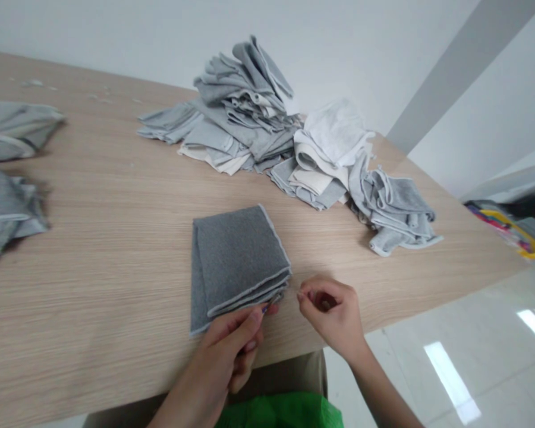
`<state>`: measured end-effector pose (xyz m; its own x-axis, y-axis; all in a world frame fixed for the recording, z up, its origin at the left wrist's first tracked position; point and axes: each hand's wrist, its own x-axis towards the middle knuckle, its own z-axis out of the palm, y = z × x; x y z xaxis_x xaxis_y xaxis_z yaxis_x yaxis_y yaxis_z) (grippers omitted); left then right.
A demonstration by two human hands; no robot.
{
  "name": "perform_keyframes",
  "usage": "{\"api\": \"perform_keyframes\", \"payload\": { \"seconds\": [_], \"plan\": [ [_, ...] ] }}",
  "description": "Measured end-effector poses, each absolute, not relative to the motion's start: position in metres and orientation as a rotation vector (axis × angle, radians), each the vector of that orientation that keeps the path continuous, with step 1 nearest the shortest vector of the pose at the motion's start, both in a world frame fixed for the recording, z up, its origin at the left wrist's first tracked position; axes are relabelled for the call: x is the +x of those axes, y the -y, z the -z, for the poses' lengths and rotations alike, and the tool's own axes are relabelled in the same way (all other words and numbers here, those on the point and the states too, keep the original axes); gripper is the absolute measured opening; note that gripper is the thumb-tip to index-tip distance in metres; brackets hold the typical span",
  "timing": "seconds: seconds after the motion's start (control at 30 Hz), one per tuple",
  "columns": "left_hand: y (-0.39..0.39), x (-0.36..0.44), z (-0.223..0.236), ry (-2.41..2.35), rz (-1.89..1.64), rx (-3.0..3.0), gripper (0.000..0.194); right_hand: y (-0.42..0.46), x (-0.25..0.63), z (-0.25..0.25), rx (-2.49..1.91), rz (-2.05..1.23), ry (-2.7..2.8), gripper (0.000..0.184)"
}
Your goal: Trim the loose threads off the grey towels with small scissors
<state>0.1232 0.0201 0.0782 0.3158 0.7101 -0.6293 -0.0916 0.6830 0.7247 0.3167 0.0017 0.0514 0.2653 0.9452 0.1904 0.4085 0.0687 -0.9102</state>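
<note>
A dark grey cloth (241,255), folded into a layered square with pale stitched edges, lies on the table in front of me. My left hand (236,339) is closed at its near edge, thumb and fingers pinching a small tool (266,308) with a bit of blue and a thin metallic tip. The tip reaches the cloth's near right corner; most of the tool is hidden in the hand. Just right of that corner, apart from the cloth, my right hand (332,312) is closed with thumb and forefinger pressed together. Whatever they may pinch is too small to make out.
A tall heap of grey cloths (249,113) stands at the back of the wooden table (116,238). Beside it are folded white cloths (334,137) and a crumpled grey pile (396,208). More cloths (9,202) lie far left. A yellow-edged tray (512,232) is beyond the right edge.
</note>
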Motion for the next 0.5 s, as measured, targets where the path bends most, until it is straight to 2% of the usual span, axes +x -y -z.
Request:
{"api": "perform_keyframes", "payload": {
  "seconds": [0.2,0.37,0.5],
  "plan": [
    [-0.004,0.073,-0.072,-1.205,-0.65,0.65,0.063,-0.001,0.321,-0.051,-1.523,-0.655,1.157,0.007],
    [-0.003,0.033,-0.048,-1.22,-0.751,0.724,0.069,-0.005,0.323,-0.07,-1.509,-0.601,1.212,0.005],
    [-0.014,0.007,-0.029,-1.324,-0.867,1.011,0.061,-0.02,0.321,-0.096,-1.473,-0.54,1.305,0.006]
  ]
}}
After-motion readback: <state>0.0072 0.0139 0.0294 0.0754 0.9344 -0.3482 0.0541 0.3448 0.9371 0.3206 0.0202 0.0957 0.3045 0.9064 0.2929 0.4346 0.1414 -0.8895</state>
